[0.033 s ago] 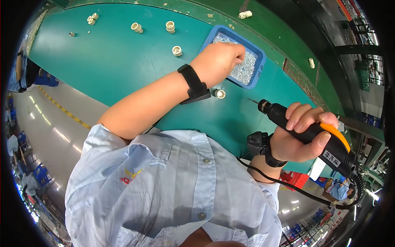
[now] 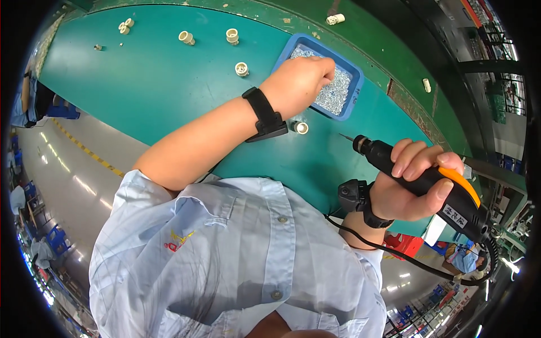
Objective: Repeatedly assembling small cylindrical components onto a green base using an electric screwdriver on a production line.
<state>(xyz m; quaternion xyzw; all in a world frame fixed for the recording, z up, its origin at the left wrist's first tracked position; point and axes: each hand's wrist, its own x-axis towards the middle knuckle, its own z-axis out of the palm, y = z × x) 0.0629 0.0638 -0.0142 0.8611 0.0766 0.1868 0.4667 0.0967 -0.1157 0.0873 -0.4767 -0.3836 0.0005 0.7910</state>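
My left hand [image 2: 298, 81] reaches into a blue tray [image 2: 357, 100] heaped with small shiny screws [image 2: 333, 93]. Its fingers are bent together at the screws; what they pinch, if anything, is hidden. A black electric screwdriver [image 2: 381, 156] with an orange lever is gripped in my right hand [image 2: 394, 197], my thumb and fingers wrapped round it. Its thin bit points left, over the table and clear of everything. Between that bit and my left wrist, a cream round socket-like part [image 2: 301, 128] stands on the green tabletop, its hollow end up.
More cream parts [image 2: 232, 36] stand along the far side of the green table [image 2: 152, 73], with a small cluster [image 2: 125, 26] at far left. Two cream pieces [image 2: 335, 19] lie on the green ledge behind. The screwdriver's black cable [image 2: 417, 267] loops below my right forearm.
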